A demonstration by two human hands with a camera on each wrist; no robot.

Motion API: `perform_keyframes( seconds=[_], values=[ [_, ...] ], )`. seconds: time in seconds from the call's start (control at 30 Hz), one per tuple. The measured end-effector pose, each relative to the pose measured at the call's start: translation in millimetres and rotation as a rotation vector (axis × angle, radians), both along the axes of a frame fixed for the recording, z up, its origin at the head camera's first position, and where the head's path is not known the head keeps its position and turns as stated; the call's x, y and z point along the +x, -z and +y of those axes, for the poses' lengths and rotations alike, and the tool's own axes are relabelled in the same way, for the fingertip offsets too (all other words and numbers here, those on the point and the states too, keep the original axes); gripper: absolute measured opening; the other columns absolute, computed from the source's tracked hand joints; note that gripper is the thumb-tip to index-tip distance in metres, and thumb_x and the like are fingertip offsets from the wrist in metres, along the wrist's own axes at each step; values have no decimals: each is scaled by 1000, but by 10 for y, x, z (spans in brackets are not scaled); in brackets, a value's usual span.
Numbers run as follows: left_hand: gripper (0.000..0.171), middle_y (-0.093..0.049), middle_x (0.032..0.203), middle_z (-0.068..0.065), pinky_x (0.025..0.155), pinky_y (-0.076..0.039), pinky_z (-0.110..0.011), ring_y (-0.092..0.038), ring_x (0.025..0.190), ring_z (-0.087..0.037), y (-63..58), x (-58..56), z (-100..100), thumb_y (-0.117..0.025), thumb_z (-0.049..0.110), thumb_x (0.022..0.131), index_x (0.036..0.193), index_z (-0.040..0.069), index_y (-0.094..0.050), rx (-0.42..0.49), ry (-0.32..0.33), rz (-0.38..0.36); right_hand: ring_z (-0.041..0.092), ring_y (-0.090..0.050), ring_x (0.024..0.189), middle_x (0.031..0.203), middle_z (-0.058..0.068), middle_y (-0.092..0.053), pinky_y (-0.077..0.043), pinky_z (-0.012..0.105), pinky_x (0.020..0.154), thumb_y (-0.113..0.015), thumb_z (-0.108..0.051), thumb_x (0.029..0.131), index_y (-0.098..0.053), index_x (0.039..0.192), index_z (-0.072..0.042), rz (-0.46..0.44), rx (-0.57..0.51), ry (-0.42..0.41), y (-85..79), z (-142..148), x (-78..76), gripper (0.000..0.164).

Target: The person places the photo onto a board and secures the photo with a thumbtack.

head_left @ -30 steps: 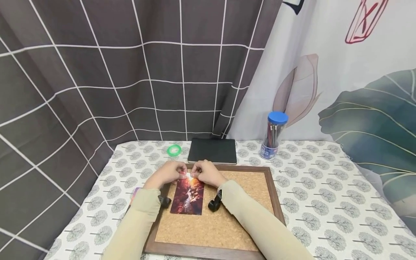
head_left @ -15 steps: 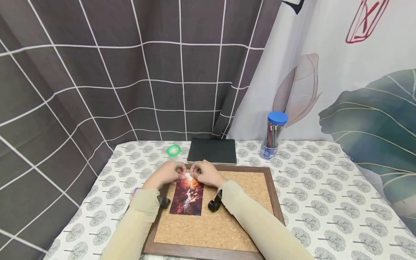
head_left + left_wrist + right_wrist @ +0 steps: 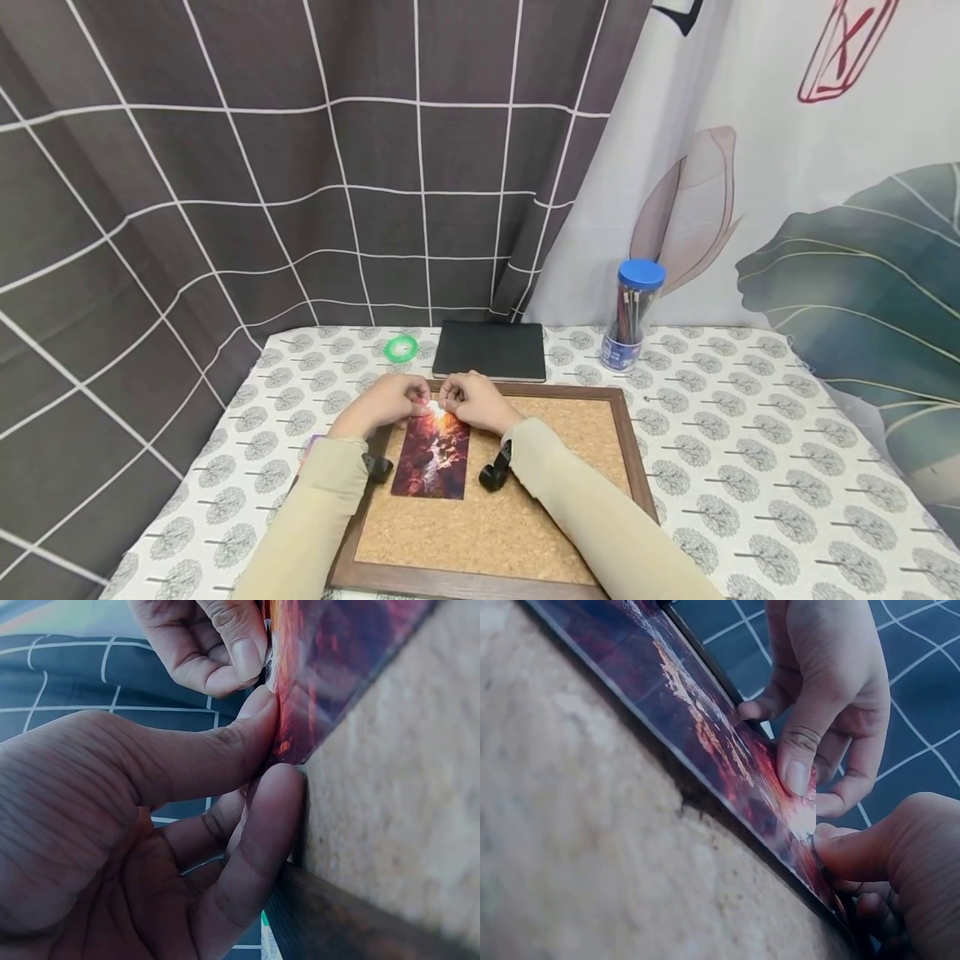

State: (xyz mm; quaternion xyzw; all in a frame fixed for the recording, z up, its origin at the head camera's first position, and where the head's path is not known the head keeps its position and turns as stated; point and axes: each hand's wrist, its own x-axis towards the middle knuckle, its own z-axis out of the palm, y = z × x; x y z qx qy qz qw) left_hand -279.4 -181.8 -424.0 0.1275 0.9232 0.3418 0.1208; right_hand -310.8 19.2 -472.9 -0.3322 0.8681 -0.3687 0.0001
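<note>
A glossy photo print [image 3: 433, 458] with a dark red scene and a bright glowing top lies upright on the left part of the framed corkboard [image 3: 540, 533]. At its top edge my left hand [image 3: 386, 402] pinches the left corner, thumb [image 3: 251, 731] on the printed face and fingers curled behind. Close beside it, my right hand [image 3: 480, 403] pinches the same edge farther right, its thumb [image 3: 847, 847] against the bright area. The two thumbs stand almost together. Whether something small sits between the right fingertips cannot be made out. The print's lower part lies over the cork.
Behind the board are a black notebook [image 3: 489, 351] and a green tape roll [image 3: 401, 348]. A clear pencil jar with a blue lid [image 3: 633, 312] stands at the back right. Something colourful [image 3: 309, 447] is partly hidden by the left sleeve. A grid-patterned curtain [image 3: 300, 183] hangs behind the table.
</note>
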Motion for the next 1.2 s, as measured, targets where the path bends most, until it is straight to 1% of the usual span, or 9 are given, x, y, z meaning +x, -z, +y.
perform_keyframes(
  seconds=[0.13, 0.23, 0.43, 0.63, 0.73, 0.97, 1.13, 1.2],
  values=[
    [12, -62, 73, -3, 48, -53, -27, -56, 48, -13, 14, -4, -4, -78, 8, 86, 92, 10, -67, -1, -2, -4, 7, -55, 72, 77, -7, -62, -47, 23, 67, -66, -7, 89, -68, 89, -13, 25, -18, -8, 31, 0, -13, 7],
    [13, -63, 73, -3, 49, -54, -27, -55, 48, -13, 24, -10, -8, -78, 8, 86, 93, 10, -67, 4, 3, -6, 7, -54, 72, 76, -9, -61, -46, 22, 66, -67, -7, 87, -67, 88, -15, 47, -28, -7, 37, 7, -14, 8],
    [13, -64, 75, -4, 50, -54, -28, -56, 49, -14, 33, -25, -16, -78, 8, 85, 92, 10, -67, 21, 10, -7, 9, -54, 75, 77, -9, -62, -47, 25, 72, -64, -8, 86, -68, 88, -17, 13, -29, 6, -9, 25, -9, 10],
    [14, -65, 75, -3, 50, -55, -28, -57, 50, -14, 37, -34, -17, -78, 10, 85, 92, 10, -66, 21, 12, -11, 7, -56, 69, 76, -6, -62, -48, 21, 65, -65, -6, 88, -68, 88, -14, 6, -36, -12, -22, 26, -13, 8],
    [14, -64, 75, -3, 50, -54, -29, -57, 50, -14, 33, -34, -14, -79, 10, 85, 92, 10, -66, 16, 9, -15, 6, -56, 69, 76, -6, -62, -48, 21, 64, -65, -6, 88, -68, 88, -13, -1, -34, -20, -28, 23, -10, 8],
    [13, -62, 74, -4, 50, -54, -29, -57, 49, -15, 40, -27, -13, -77, 9, 87, 92, 11, -65, 3, 12, -1, 9, -56, 73, 78, -5, -62, -48, 23, 68, -66, -11, 92, -68, 89, -12, 2, -6, -6, -59, 19, 18, 4],
    [13, -62, 75, -4, 50, -54, -29, -56, 49, -14, 29, -19, -12, -76, 8, 87, 93, 10, -66, 7, 4, -13, 9, -55, 75, 78, -7, -62, -46, 26, 74, -65, -10, 90, -68, 90, -14, 46, 27, 2, -40, 10, 11, 5],
    [13, -62, 76, -4, 50, -55, -29, -56, 49, -14, 24, -20, -7, -76, 7, 86, 93, 10, -66, 10, 0, -19, 9, -55, 75, 77, -7, -62, -45, 28, 78, -66, -10, 90, -67, 89, -15, 65, 32, 3, -34, 4, 5, 5]
  ],
)
